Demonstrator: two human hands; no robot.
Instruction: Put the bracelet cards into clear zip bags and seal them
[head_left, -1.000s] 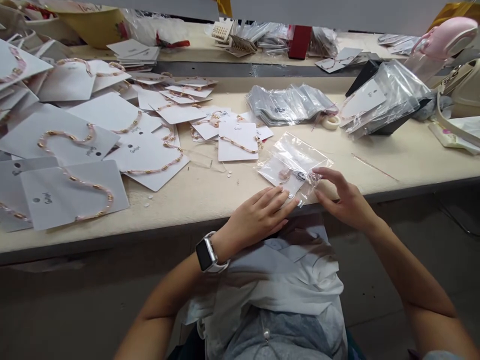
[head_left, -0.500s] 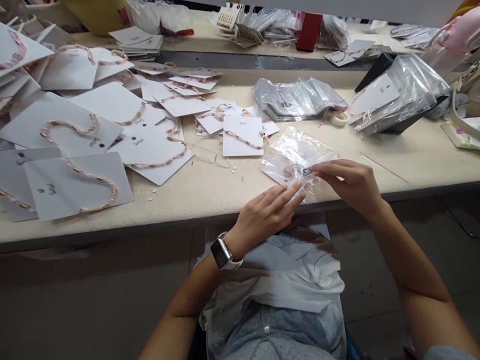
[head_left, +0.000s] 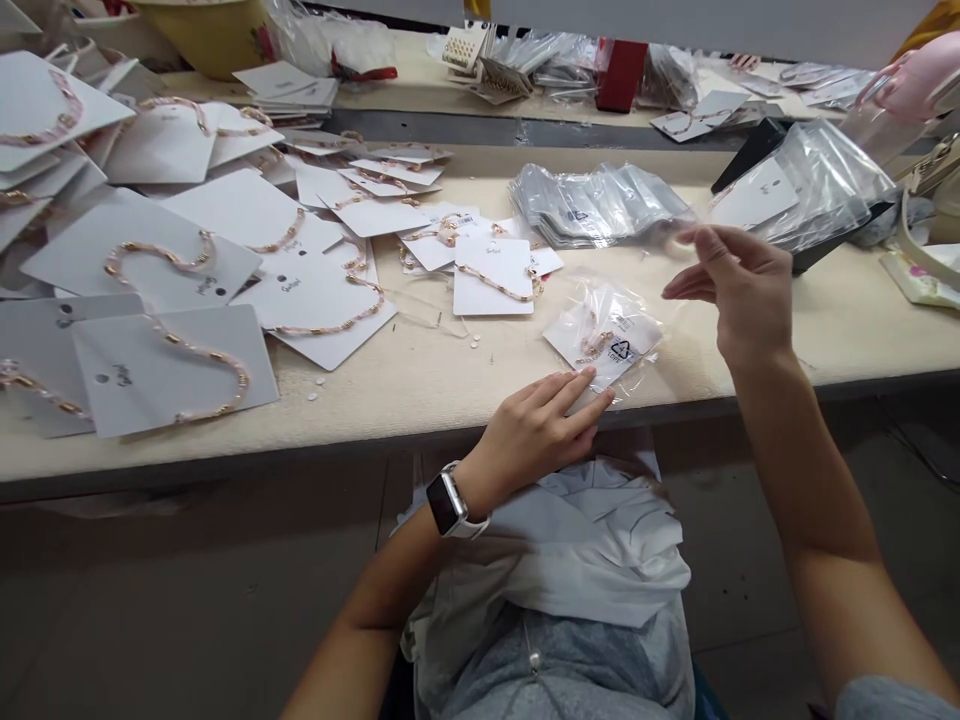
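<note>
One beaded bracelet (head_left: 598,345) on its card lies in a clear plastic bag (head_left: 637,368) at the near edge of the desk (head_left: 840,335), the left hand (head_left: 532,430) resting fingertips on it; the right hand (head_left: 739,290) is raised, its hold unclear; many carded bracelets (head_left: 172,370) lie unbagged to the left.

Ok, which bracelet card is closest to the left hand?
The card in the clear plastic bag, at the left hand's fingers. The next nearest, the bare bracelet card, lies unbagged on the table.
</note>
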